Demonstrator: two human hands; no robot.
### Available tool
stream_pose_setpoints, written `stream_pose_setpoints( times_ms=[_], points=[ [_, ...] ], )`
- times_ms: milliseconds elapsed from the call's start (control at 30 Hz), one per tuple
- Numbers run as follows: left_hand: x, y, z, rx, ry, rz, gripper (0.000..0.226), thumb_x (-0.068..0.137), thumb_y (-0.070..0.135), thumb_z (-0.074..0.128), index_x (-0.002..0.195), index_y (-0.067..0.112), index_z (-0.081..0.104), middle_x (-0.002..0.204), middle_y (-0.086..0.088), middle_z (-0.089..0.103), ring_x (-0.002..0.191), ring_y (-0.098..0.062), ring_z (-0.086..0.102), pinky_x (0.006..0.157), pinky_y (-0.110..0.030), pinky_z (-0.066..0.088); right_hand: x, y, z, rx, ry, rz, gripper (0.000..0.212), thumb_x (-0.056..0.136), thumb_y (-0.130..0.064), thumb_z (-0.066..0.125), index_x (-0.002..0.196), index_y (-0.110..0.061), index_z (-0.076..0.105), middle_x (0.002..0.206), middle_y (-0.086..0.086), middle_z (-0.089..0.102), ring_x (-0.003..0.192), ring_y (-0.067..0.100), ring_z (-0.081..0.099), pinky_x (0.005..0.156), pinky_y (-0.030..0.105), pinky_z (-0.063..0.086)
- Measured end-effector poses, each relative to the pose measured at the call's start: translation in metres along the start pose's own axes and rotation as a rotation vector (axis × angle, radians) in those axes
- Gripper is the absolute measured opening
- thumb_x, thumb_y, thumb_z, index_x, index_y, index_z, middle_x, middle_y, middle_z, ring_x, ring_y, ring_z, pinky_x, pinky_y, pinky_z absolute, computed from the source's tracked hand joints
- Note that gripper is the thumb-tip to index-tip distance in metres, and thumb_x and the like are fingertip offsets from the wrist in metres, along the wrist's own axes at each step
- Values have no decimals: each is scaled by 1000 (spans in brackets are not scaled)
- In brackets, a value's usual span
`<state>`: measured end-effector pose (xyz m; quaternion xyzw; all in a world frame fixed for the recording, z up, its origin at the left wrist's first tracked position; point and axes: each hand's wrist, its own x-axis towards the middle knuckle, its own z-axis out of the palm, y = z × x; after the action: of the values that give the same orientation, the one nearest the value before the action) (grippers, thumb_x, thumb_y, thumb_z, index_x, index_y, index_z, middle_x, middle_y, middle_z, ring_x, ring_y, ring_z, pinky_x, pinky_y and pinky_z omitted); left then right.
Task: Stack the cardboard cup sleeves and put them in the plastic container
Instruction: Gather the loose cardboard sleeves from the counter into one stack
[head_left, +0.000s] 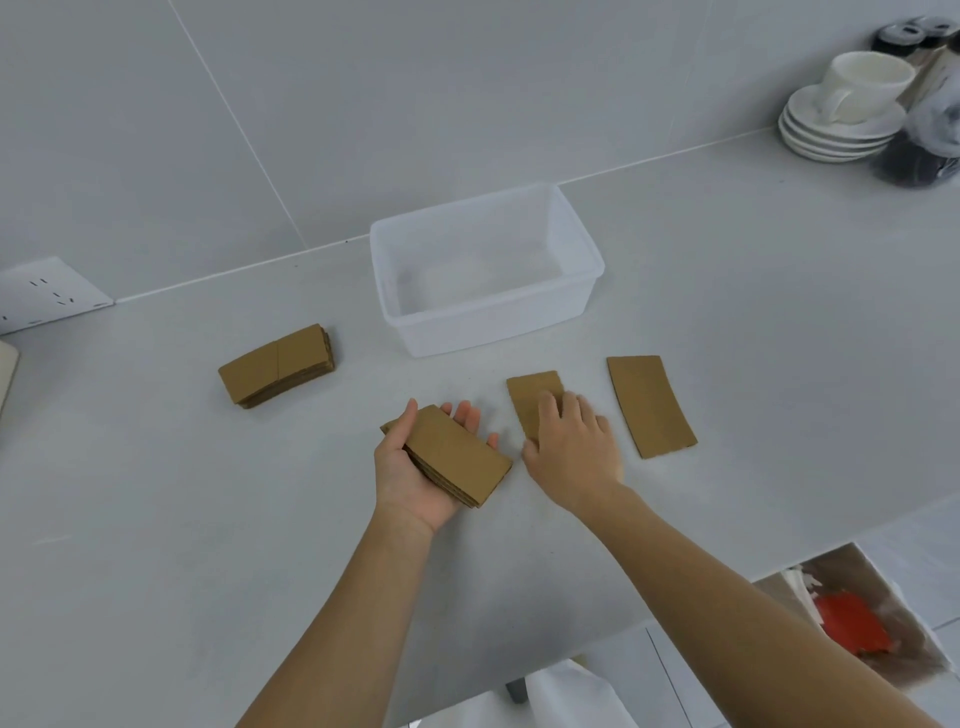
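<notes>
My left hand (415, 475) lies palm up just above the counter, holding a small stack of brown cardboard sleeves (457, 462). My right hand (571, 452) rests palm down on a single flat sleeve (532, 397), fingers spread over its near half. Another single sleeve (649, 405) lies flat to the right of that hand. A thicker stack of sleeves (278, 364) sits on the counter to the left. The clear plastic container (415, 332) stands behind the hands, with nothing inside it.
White saucers with a cup (841, 109) and dark jars (919, 156) stand at the far right by the wall. A wall socket (47, 293) is at the left. The counter's front edge runs along the lower right, with a bin (857, 618) below.
</notes>
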<state>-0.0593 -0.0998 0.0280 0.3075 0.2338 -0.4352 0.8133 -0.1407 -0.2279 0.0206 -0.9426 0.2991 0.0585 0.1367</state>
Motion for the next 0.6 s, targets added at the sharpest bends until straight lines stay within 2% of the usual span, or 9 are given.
stream_pose_setpoints(
  times_ms=[67,167,333,533,600],
  points=[
    [1,1,1,0,1,-8,43,79,38,65,110,9,60,103,-11,69,96,-25,67,82,-49,53,2,1,-8,65,-22,-13,34,87,-20,46,118,-8,42,120,11,51,112,28,47,95,35,37],
    [2,3,2,0,-16,-22,44,78,40,65,110,10,60,103,-11,68,96,-25,66,86,-49,52,7,2,-25,246,-68,22,31,83,-18,51,112,-8,47,110,11,53,99,28,52,87,36,42],
    [2,6,6,2,-36,-37,53,75,46,67,113,11,60,110,-11,67,99,-25,65,91,-49,49,11,-10,-58,481,-47,24,37,80,-21,55,114,-7,51,111,10,53,91,30,59,85,44,49],
    [3,9,11,57,-104,-35,64,73,62,61,115,13,59,114,-11,65,99,-29,64,80,-47,54,-1,-36,-66,567,23,-155,34,82,-25,56,111,-7,54,111,8,55,99,26,53,87,39,48],
    [4,9,11,97,-133,-24,74,73,68,53,119,11,61,120,-12,64,104,-32,63,84,-46,53,-6,-42,-60,528,38,-234,35,84,-23,55,115,-8,54,114,8,55,103,26,52,91,37,45]
  ],
)
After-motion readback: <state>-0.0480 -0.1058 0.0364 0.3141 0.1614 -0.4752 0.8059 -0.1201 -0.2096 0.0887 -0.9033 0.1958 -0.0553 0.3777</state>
